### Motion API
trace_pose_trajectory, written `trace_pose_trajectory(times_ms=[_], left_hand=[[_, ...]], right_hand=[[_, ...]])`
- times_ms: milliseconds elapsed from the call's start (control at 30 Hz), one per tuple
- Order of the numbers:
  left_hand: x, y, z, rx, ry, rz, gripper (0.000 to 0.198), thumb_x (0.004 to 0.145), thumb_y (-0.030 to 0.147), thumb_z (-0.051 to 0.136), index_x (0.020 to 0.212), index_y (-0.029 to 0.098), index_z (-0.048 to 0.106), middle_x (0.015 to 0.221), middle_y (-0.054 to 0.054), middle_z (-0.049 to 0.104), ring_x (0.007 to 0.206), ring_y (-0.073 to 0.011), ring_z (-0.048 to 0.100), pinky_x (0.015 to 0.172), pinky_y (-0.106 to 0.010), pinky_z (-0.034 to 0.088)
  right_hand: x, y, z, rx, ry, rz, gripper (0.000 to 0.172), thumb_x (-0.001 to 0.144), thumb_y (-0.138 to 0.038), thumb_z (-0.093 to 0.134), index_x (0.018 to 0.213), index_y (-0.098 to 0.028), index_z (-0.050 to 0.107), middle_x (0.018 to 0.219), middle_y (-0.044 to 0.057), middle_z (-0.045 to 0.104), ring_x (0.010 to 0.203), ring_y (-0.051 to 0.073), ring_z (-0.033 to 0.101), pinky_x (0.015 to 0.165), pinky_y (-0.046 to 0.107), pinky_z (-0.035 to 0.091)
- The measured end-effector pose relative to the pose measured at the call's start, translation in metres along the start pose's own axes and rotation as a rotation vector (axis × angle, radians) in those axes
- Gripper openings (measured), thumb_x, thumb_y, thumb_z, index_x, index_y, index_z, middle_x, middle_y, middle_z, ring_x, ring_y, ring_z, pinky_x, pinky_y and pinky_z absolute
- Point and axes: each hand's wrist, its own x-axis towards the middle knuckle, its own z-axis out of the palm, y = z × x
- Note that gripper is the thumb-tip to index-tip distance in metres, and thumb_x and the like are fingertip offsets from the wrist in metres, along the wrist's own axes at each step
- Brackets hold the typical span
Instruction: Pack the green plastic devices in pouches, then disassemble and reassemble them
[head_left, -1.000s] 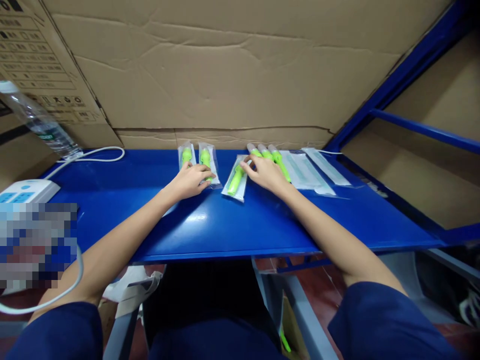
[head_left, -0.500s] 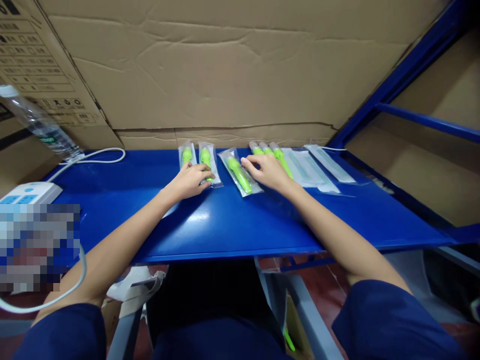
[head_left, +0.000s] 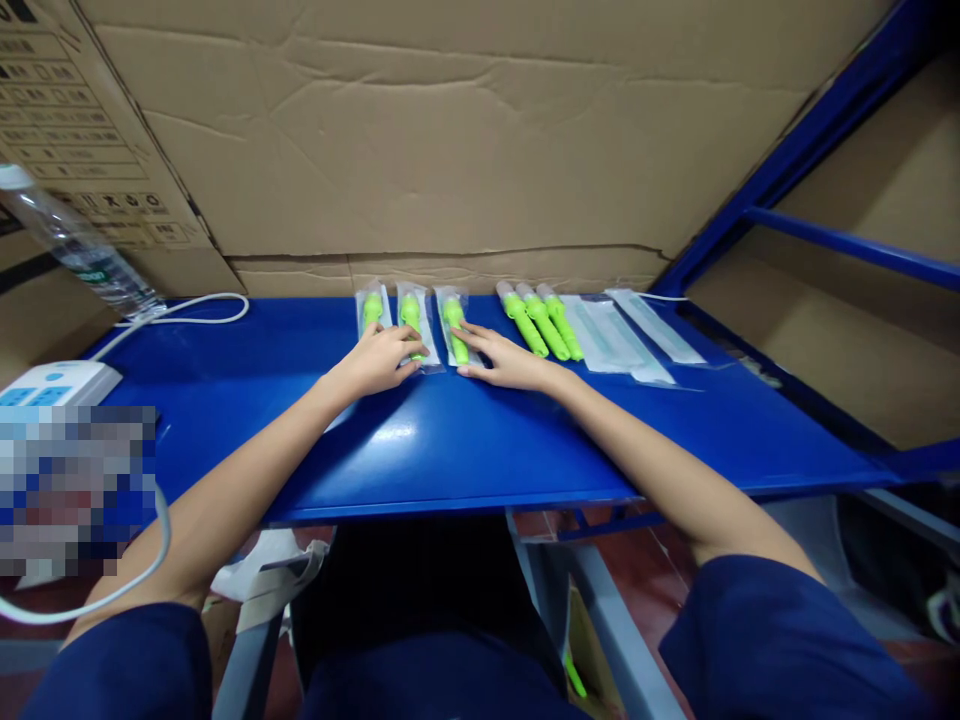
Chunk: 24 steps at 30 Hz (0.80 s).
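Note:
Three clear plastic bags, each with a lime-green stick-shaped thing inside, lie upright in a row on the blue table. My left hand [head_left: 379,358] rests over the lower part of the left bag [head_left: 372,308] and the middle bag [head_left: 411,310], its fingers spread out and apart. On the right bag [head_left: 451,308] lies my right hand [head_left: 506,360], fingers and thumb apart, touching its right side and lower end. Right of that hand, three unbagged green sticks with pale grey tips [head_left: 541,325] lie close together, slanting.
Flat clear and white bags [head_left: 626,340] lie to the right of the sticks. Cardboard [head_left: 450,150] stands behind the blue table [head_left: 450,460]. At left are a water bottle [head_left: 94,265], a white power strip [head_left: 64,385] and its cable [head_left: 214,312]. A blue frame bar [head_left: 847,243] is at right.
My right hand has moved left with the third bag, which has turned from slanted to nearly straight beside the other two. The unbagged sticks are uncovered. My left hand has stayed put.

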Motion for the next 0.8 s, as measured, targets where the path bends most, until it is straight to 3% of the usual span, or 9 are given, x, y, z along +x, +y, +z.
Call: trace_pose_trajectory(times_ms=[100,200,300,367,467,567,667,733,800], left_hand=[[0.0,0.0,-0.001,0.007,-0.009,0.0,0.034,0.099,0.029,0.049,0.123,0.021,0.07,0.135,-0.012,0.066,0.126,-0.0299,0.06,0.102,-0.047,0.038],[0.0,-0.001,0.0,0.011,-0.002,0.009,0.033,0.099,0.03,0.049,0.123,0.022,0.071,0.135,-0.012,0.066,0.126,-0.0299,0.06,0.102,-0.046,0.038],[0.0,-0.001,0.0,0.007,-0.006,0.012,0.034,0.099,0.03,0.048,0.123,0.022,0.07,0.134,-0.012,0.066,0.125,-0.0297,0.06,0.101,-0.045,0.038],[0.0,-0.001,0.0,0.009,-0.011,0.012,0.034,0.1,0.03,0.047,0.123,0.022,0.07,0.135,-0.012,0.066,0.125,-0.0295,0.061,0.101,-0.045,0.038],[-0.001,-0.001,0.0,0.011,-0.019,0.013,0.035,0.1,0.03,0.046,0.124,0.021,0.07,0.136,-0.013,0.065,0.126,-0.0299,0.06,0.101,-0.046,0.038],[-0.001,-0.002,0.001,0.006,-0.013,0.02,0.036,0.1,0.031,0.046,0.125,0.021,0.07,0.136,-0.013,0.065,0.126,-0.0298,0.06,0.101,-0.047,0.038],[-0.001,-0.004,0.002,0.005,-0.006,0.024,0.036,0.099,0.031,0.046,0.125,0.022,0.07,0.137,-0.013,0.064,0.126,-0.0295,0.059,0.102,-0.046,0.038],[0.0,-0.005,0.002,0.005,-0.004,0.029,0.036,0.1,0.031,0.046,0.125,0.023,0.07,0.136,-0.012,0.064,0.126,-0.0296,0.059,0.102,-0.046,0.039],[0.0,-0.005,0.002,0.007,-0.002,0.032,0.035,0.1,0.031,0.047,0.124,0.022,0.07,0.135,-0.012,0.065,0.126,-0.0298,0.059,0.102,-0.046,0.039]], right_hand=[[0.005,-0.004,0.01,0.024,0.065,-0.036,0.066,0.097,-0.037,0.058,0.156,-0.013,0.043,0.163,0.022,0.037,0.154,0.035,0.034,0.125,0.058,0.03],[0.006,-0.004,0.002,0.045,0.133,-0.05,0.055,0.097,-0.04,0.056,0.146,-0.016,0.053,0.16,0.021,0.042,0.15,0.034,0.04,0.12,0.058,0.037],[0.004,0.005,-0.023,-0.019,0.293,0.032,0.046,0.098,-0.043,0.054,0.137,-0.019,0.06,0.156,0.018,0.048,0.144,0.033,0.047,0.115,0.057,0.043],[-0.002,0.019,-0.045,-0.136,0.44,0.128,0.04,0.098,-0.039,0.052,0.131,-0.019,0.063,0.149,0.017,0.055,0.141,0.032,0.05,0.119,0.056,0.039],[-0.018,0.051,-0.073,-0.286,0.542,0.38,0.041,0.098,-0.03,0.047,0.129,-0.01,0.064,0.139,0.022,0.06,0.137,0.032,0.051,0.12,0.05,0.036],[-0.038,0.085,-0.086,-0.395,0.483,0.722,0.044,0.097,-0.025,0.046,0.132,-0.002,0.061,0.135,0.026,0.06,0.132,0.033,0.055,0.115,0.046,0.04],[-0.053,0.112,-0.086,-0.408,0.219,1.006,0.044,0.096,-0.031,0.055,0.125,0.0,0.066,0.131,0.029,0.063,0.127,0.037,0.059,0.106,0.043,0.045],[-0.056,0.121,-0.083,-0.401,0.101,1.075,0.042,0.095,-0.036,0.059,0.118,-0.004,0.071,0.128,0.027,0.065,0.123,0.037,0.062,0.101,0.041,0.048],[-0.055,0.124,-0.082,-0.408,0.075,1.072,0.041,0.096,-0.04,0.059,0.113,-0.006,0.073,0.123,0.025,0.069,0.118,0.035,0.065,0.098,0.04,0.049]])
